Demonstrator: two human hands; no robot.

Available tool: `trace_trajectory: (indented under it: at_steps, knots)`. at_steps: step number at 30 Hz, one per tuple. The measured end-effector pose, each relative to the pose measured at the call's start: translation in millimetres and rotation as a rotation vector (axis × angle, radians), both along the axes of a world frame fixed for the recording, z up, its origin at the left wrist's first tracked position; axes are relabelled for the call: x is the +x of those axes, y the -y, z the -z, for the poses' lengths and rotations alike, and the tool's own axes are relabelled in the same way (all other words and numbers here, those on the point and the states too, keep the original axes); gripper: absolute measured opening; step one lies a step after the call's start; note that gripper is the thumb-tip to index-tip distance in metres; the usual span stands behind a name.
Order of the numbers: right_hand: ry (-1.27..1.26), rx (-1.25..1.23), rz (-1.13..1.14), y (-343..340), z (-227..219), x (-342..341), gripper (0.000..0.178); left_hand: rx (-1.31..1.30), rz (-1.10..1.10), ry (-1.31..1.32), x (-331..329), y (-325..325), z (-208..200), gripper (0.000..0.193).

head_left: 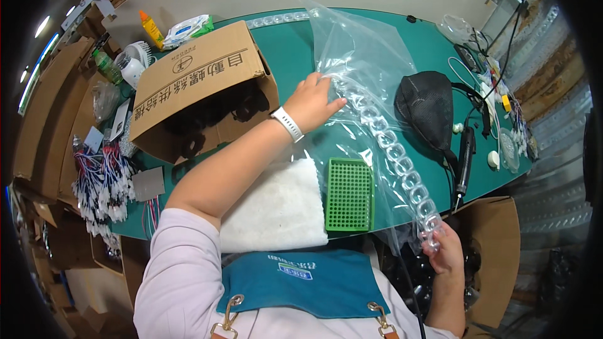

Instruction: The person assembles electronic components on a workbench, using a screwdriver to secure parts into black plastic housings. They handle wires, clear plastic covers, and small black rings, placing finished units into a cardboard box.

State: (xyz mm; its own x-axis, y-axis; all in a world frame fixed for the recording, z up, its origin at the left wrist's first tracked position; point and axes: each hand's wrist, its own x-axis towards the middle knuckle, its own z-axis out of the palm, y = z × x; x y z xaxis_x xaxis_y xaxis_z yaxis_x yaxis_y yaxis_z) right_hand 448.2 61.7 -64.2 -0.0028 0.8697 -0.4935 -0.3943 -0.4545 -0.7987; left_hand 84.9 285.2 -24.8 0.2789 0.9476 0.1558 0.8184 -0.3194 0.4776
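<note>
A long strip of clear, rounded-square plastic lenses (pixel 402 165) runs slantwise from the middle of the table to its front right edge. My right hand (pixel 446 250) is closed on its near end, over the table edge. At the far end, my left hand (pixel 317 99) grips the edge of a large clear plastic bag (pixel 358 41), its thumb close to the strip. The bag spreads over the table around the strip; whether the strip lies inside it I cannot tell. Under my left forearm is a white cloth (pixel 273 210), beside a green perforated tray (pixel 350 194).
An open cardboard box (pixel 195 69) with dark parts stands at left, near wire bundles (pixel 103 182). Another lens strip (pixel 276 19) lies at the back. At right are a black mesh pouch (pixel 427 110), an electric screwdriver (pixel 465 160) and a floor-side box (pixel 496 257).
</note>
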Motion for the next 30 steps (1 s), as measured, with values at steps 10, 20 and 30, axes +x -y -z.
trace_trajectory:
  at_steps: [10,20,30]
  knots:
    - [-0.145,-0.045,0.145,-76,0,-6,0.028,-0.189,-0.017,0.504,-10,-3,16,0.075]
    - [-0.216,-0.040,0.302,-52,14,3,0.022,-0.435,-0.153,0.873,-2,-1,23,0.076]
    - [-0.276,-0.130,0.154,-168,-11,-84,0.022,-0.291,-0.109,1.124,13,4,33,0.080]
